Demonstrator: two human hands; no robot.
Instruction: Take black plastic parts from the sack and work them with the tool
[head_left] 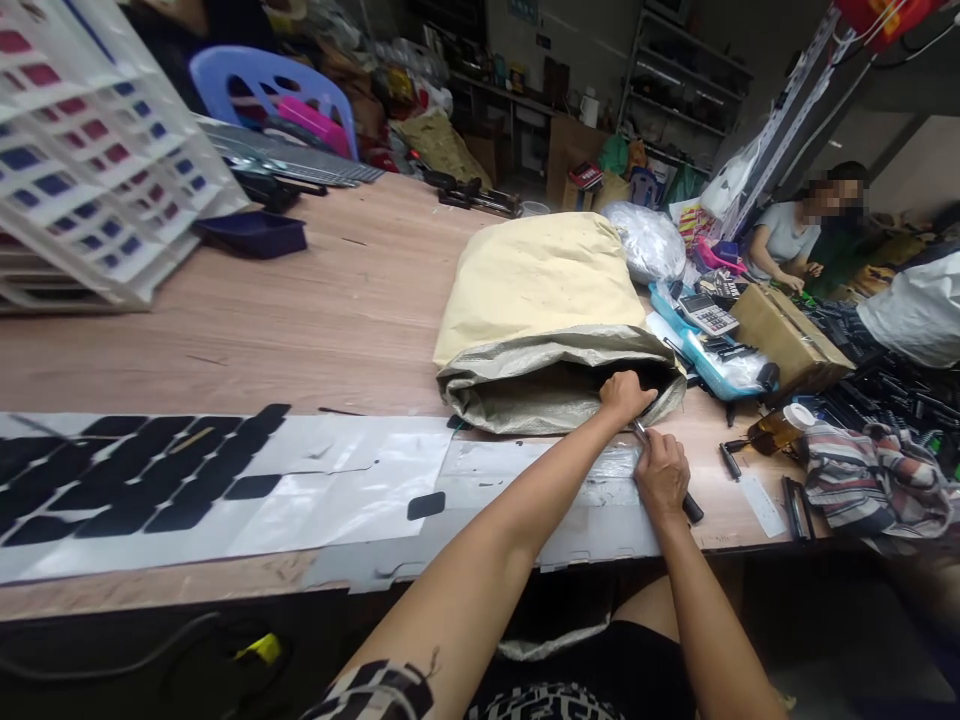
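Observation:
My left hand [626,397] reaches to the mouth of a yellowish woven sack [540,285] lying on the table. Its fingers are closed at the right side of the opening; what they hold is hard to see. Just below, my right hand [663,470] is wrapped round a black-handled tool [693,509] with a metal shaft showing toward my left hand. The tool's exact kind is unclear. Under both hands lies a clear plastic-covered strip [517,465]. To the left, several black rounded pieces [180,475] lie on a white sheet [330,500], one piece [426,506] apart from the others.
A white plastic crate [112,180] and a dark blue tray [255,233] stand at the left. On the right are a calculator [709,313], blue trays [727,365], a cardboard box [787,335], an amber bottle [780,430] and a striped cloth [874,480]. Another person [795,225] sits beyond.

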